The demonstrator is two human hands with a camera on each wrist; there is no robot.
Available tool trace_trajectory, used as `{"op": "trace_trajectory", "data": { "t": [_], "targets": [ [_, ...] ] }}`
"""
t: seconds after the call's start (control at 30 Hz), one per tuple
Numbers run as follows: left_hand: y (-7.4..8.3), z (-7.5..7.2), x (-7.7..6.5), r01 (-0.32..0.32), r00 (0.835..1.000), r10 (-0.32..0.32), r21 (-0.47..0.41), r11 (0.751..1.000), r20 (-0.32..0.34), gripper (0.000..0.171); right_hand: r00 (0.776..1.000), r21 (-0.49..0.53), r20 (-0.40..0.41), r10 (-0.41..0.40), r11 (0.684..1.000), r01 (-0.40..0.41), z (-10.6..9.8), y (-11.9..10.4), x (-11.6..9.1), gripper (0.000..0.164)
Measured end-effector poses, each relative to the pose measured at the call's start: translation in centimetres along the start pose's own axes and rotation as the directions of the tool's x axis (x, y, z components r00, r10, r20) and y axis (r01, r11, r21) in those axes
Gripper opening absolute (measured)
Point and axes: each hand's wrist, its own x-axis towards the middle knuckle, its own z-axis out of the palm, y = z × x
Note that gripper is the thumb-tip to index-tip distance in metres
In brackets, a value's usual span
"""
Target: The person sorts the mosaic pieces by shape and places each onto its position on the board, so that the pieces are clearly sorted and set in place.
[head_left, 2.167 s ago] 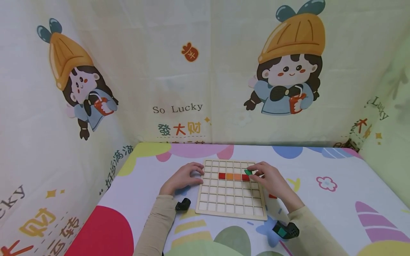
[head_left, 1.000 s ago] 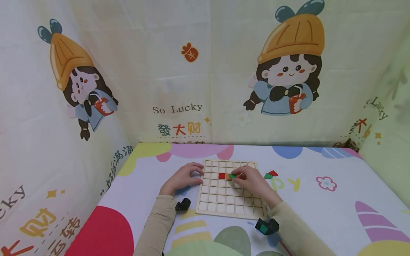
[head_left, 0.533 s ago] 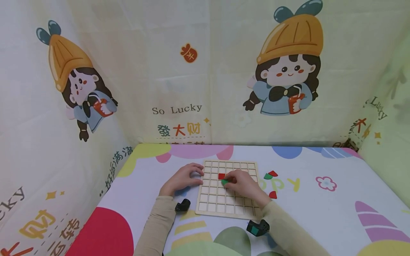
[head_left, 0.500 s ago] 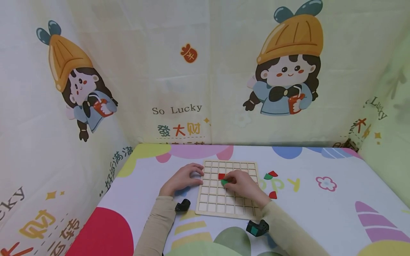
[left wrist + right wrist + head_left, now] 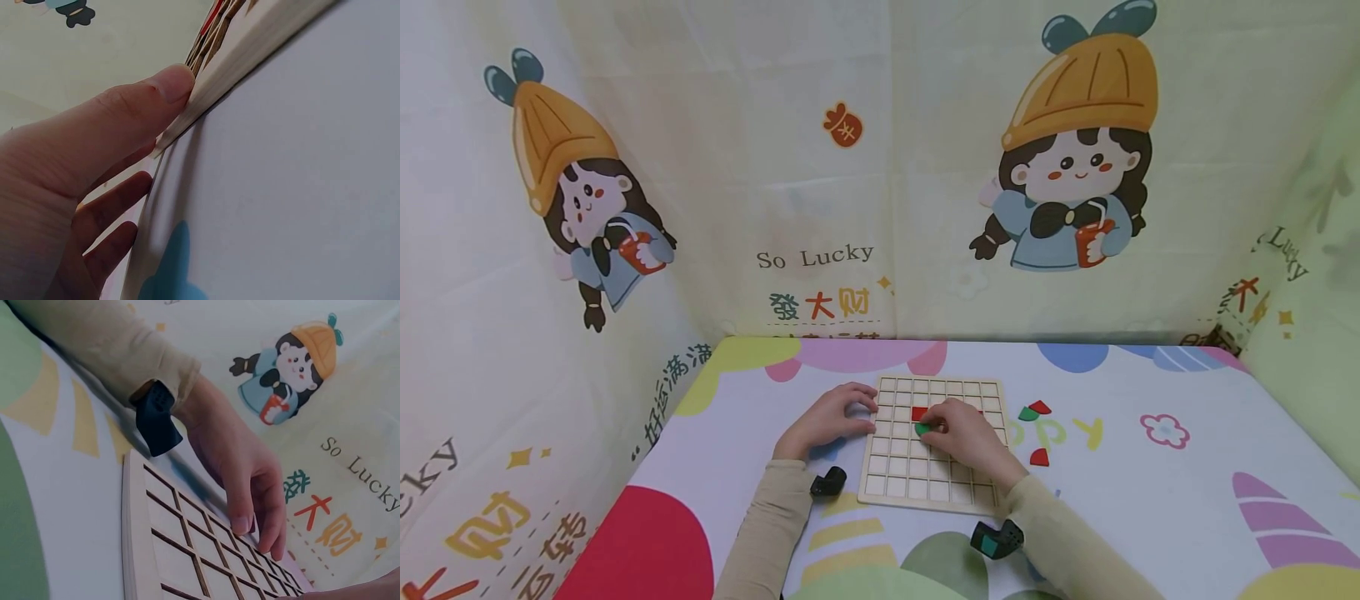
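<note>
A wooden grid board [image 5: 897,463] lies on the table. My right hand [image 5: 964,433] pinches a small green piece [image 5: 922,428] between thumb and fingers, over the cell just below a red square tile [image 5: 919,413]. This hand covers most of the tile row; a sliver of red shows beyond it. At the board's left side, my left hand [image 5: 833,417] touches the edge with relaxed fingers. In the left wrist view its thumb [image 5: 172,84] rests against the board's side. The right wrist view catches the left hand across the grid.
Right of the board lie a green piece [image 5: 1028,414], a red piece [image 5: 1040,407] touching or close to it, and another red piece [image 5: 1039,457] nearer me. Behind the patterned tabletop [image 5: 1150,500] stands a printed cloth backdrop [image 5: 925,208].
My right hand has carried the green piece leftward from the row's right end to below its left red tile, shifting little in the last half second. The left hand stays put.
</note>
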Motion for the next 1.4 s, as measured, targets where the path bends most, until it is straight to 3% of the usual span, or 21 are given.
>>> {"op": "trace_trajectory", "data": {
  "t": [0.53, 1.4],
  "targets": [
    [0.0, -0.01, -0.08, -0.005, 1.0, 0.005, -0.013, 1.0, -0.011, 0.024, 0.997, -0.047, -0.075, -0.017, 0.999, 0.013, -0.01, 0.53, -0.47, 0.021],
    [0.15, -0.13, -0.1, -0.009, 1.0, 0.009, 0.0, 1.0, -0.008, 0.023, 0.995, -0.053, -0.096, -0.024, 0.998, 0.019, 0.23, 0.51, -0.54, 0.019]
  ]
}}
